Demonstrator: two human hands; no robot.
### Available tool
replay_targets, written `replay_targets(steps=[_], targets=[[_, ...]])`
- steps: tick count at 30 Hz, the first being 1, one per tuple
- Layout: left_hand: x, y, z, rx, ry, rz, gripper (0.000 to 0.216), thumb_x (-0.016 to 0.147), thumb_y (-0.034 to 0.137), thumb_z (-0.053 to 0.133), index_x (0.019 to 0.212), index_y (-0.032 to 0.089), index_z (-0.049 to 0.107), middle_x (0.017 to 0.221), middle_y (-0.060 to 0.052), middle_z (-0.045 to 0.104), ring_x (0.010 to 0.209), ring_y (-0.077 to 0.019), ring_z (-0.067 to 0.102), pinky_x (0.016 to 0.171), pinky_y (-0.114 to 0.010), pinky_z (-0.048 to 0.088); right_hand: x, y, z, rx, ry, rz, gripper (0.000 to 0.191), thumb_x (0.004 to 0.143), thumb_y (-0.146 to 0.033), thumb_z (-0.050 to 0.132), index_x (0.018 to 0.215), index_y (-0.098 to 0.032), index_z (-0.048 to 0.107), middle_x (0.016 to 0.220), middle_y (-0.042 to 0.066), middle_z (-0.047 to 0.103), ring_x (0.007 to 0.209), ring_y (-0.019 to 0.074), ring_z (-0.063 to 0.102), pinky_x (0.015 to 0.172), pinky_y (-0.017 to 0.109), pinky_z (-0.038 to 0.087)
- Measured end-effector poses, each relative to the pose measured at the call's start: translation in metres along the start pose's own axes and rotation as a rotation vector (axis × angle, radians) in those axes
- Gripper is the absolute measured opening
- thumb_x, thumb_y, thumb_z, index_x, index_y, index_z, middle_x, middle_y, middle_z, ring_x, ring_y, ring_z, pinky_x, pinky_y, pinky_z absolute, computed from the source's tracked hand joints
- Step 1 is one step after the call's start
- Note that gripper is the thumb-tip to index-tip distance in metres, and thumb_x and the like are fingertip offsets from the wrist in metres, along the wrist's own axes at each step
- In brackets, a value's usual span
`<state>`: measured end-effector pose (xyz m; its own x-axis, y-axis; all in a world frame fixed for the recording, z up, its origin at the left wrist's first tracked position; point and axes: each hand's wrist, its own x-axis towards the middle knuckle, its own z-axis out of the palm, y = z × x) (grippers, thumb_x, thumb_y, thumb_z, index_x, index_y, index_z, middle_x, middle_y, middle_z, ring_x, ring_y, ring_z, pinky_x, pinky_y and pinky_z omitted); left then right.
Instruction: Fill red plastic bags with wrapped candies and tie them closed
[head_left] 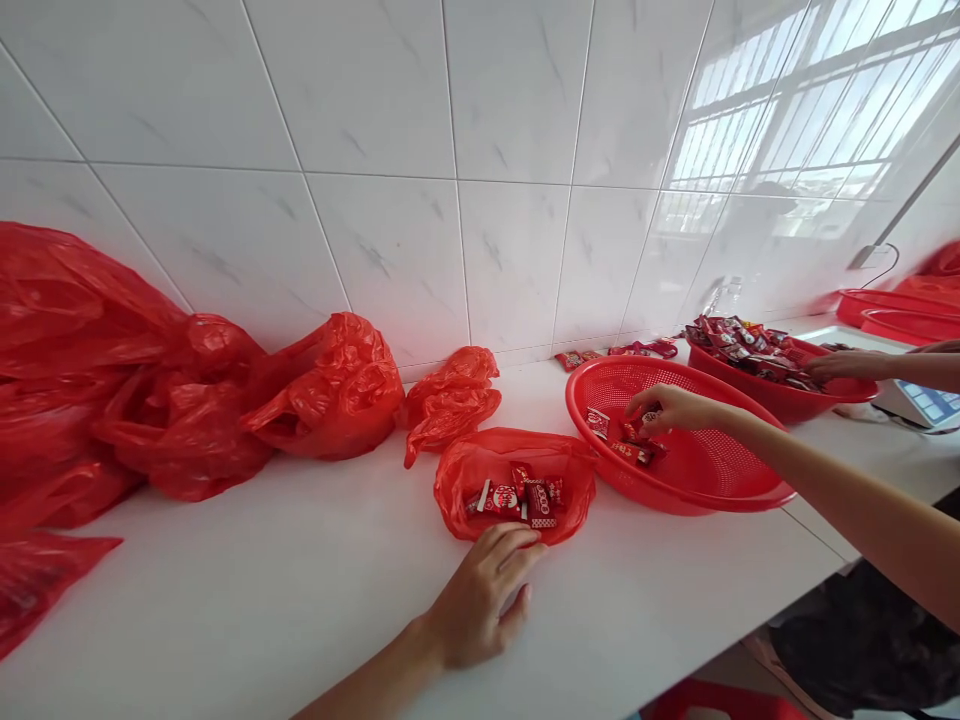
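A small red plastic bag (pixel 514 470) lies open on the white counter (pixel 300 580) with several red-wrapped candies (pixel 517 497) inside. My left hand (pixel 484 598) rests on the counter just in front of it, its bent fingers closed on the bag's near rim. To the right stands a red mesh basket (pixel 720 480) holding a few more candies (pixel 628 447). My right hand (pixel 670 408) reaches into the basket from the right, its fingertips pinched on a candy.
Bulging red plastic bags (pixel 150 390) are piled along the tiled wall at the left, with a crumpled one (pixel 450 398) behind the open bag. At the far right, another person's hand (pixel 851 364) rests on a second red basket (pixel 787 395) full of candies, beside a scale (pixel 922 405).
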<state>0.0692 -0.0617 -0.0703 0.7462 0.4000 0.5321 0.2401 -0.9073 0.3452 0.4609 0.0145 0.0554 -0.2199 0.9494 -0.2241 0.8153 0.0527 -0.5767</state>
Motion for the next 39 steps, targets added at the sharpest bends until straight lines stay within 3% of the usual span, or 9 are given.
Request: replay_targets(steps=[5,10,13,17,20,24,28,34,39], targets=[[0.000,0.002,-0.001,-0.002,-0.002,0.013,0.055,0.087,0.007,0.050,0.140,0.021,0.048,0.125,-0.011,0.064,0.120,-0.0245,0.058,0.100,-0.041,0.055,-0.001,-0.007,0.000,-0.025,-0.051,0.007,0.037,0.062,-0.038,0.075,0.092,-0.016,0.074,0.076,0.005,0.071,0.069,0.0197,0.064,0.061,0.028,0.048],[0.000,0.005,-0.002,0.000,0.007,0.053,0.048,0.087,0.007,0.049,0.133,0.020,0.053,0.121,-0.011,0.067,0.118,-0.0250,0.060,0.100,-0.041,0.056,0.011,-0.021,0.024,-0.188,-0.143,0.137,0.038,0.058,-0.026,0.077,0.095,-0.020,0.072,0.079,0.002,0.069,0.067,0.0191,0.065,0.055,0.026,0.046],[0.000,0.006,-0.003,0.007,0.015,0.048,0.049,0.087,0.006,0.050,0.133,0.020,0.053,0.121,-0.011,0.067,0.118,-0.0244,0.060,0.100,-0.040,0.056,0.022,-0.024,0.043,-0.270,-0.098,0.187,0.036,0.054,-0.021,0.079,0.089,-0.019,0.070,0.078,0.003,0.068,0.064,0.0199,0.064,0.053,0.027,0.044],[-0.001,0.005,-0.003,0.006,0.009,0.047,0.050,0.086,0.005,0.049,0.134,0.020,0.053,0.121,-0.011,0.067,0.117,-0.0239,0.060,0.099,-0.040,0.056,0.027,-0.026,0.055,-0.345,-0.027,0.201,0.017,0.061,-0.021,0.073,0.077,-0.019,0.067,0.068,0.003,0.065,0.061,0.0193,0.061,0.054,0.027,0.041],[-0.001,0.004,-0.002,-0.002,0.006,0.053,0.050,0.086,0.005,0.049,0.133,0.020,0.053,0.120,-0.011,0.067,0.117,-0.0244,0.060,0.099,-0.041,0.056,0.022,-0.029,0.045,-0.338,0.022,0.172,0.010,0.064,-0.022,0.072,0.067,-0.019,0.063,0.063,0.002,0.063,0.061,0.0172,0.058,0.054,0.026,0.038],[0.000,0.005,-0.001,-0.005,0.003,0.070,0.044,0.085,0.004,0.049,0.126,0.018,0.056,0.119,-0.012,0.067,0.116,-0.0238,0.060,0.101,-0.040,0.054,0.004,-0.042,0.015,-0.256,0.104,0.081,0.017,0.074,-0.032,0.067,0.066,-0.018,0.060,0.063,0.000,0.058,0.063,0.0135,0.052,0.057,0.025,0.038],[0.001,0.009,0.000,0.003,0.008,0.098,0.041,0.085,0.005,0.049,0.124,0.017,0.056,0.118,-0.012,0.067,0.113,-0.0238,0.060,0.101,-0.041,0.053,-0.012,-0.080,0.000,0.134,0.170,-0.128,0.036,0.075,-0.053,0.069,0.076,-0.017,0.064,0.060,-0.003,0.051,0.053,0.0095,0.041,0.050,0.024,0.030],[-0.004,0.012,0.004,0.031,0.010,0.111,0.042,0.083,0.005,0.051,0.123,0.017,0.056,0.117,-0.013,0.067,0.114,-0.0248,0.060,0.104,-0.045,0.051,0.001,-0.146,0.046,0.128,0.067,-0.294,0.023,0.073,-0.040,0.072,0.074,-0.017,0.067,0.061,-0.003,0.057,0.056,0.0105,0.046,0.051,0.025,0.034],[-0.006,0.011,0.004,0.013,0.014,0.108,0.043,0.084,0.008,0.050,0.125,0.018,0.056,0.115,-0.013,0.068,0.113,-0.0261,0.061,0.101,-0.047,0.052,0.023,-0.169,0.094,-0.007,0.068,-0.356,0.014,0.074,-0.025,0.068,0.065,-0.018,0.059,0.060,-0.005,0.053,0.057,0.0097,0.044,0.055,0.025,0.034]])
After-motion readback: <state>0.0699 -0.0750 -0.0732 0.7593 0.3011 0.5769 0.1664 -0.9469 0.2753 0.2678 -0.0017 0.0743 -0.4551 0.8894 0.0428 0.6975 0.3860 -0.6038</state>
